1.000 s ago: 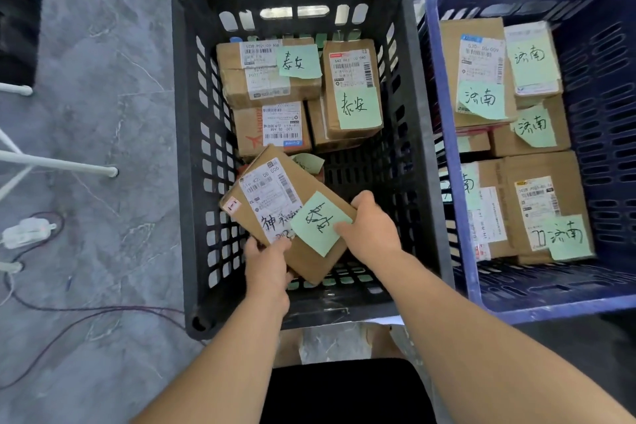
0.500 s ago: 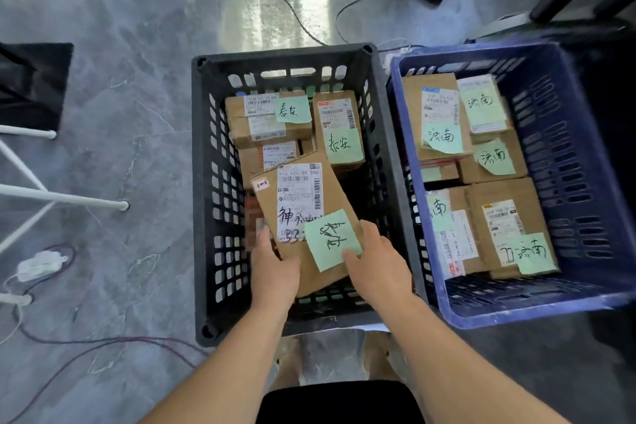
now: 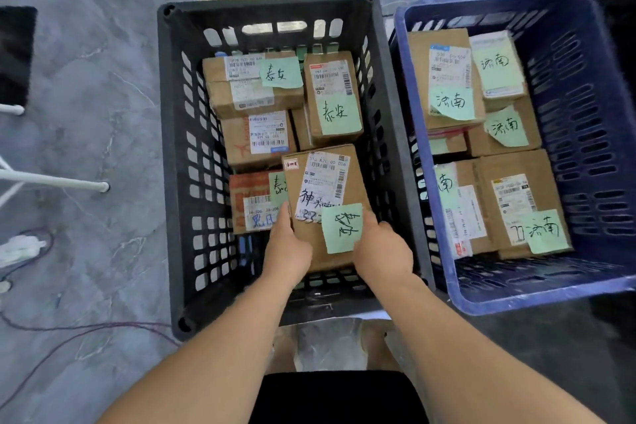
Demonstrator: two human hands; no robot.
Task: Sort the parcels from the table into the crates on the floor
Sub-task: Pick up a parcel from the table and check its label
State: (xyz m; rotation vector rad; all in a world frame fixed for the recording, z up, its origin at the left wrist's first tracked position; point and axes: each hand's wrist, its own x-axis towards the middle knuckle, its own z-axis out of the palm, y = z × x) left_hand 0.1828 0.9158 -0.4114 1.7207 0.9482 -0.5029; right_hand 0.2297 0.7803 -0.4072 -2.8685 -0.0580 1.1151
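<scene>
Grey marbled floor [image 3: 103, 107], lower left. L hand [image 3: 287, 253] and R hand [image 3: 382, 253] grip the parcel [image 3: 323, 203] at its near corners: thumbs on the edges, fingers hidden beneath. Vs 1 s ago: parcel squared up and sits deeper, centre-right of black crate [image 3: 172, 182]. Judged: release next. Blue crate [image 3: 516, 296] at right, white stand leg [image 3: 51, 180] at left.

A makeshift indoor parcel-sorting spot. Beyond the fingers [image 3: 285, 220] stands a black crate [image 3: 265, 5], right of them a blue crate [image 3: 516, 293], both packed with cardboard parcels [image 3: 254, 96] bearing shipping labels [image 3: 268, 132] and handwritten green notes [image 3: 280, 72]. Left of the fingers, cables [image 3: 69, 330] and white stand legs [image 3: 51, 181] cross a grey marbled floor [image 3: 103, 62].
</scene>
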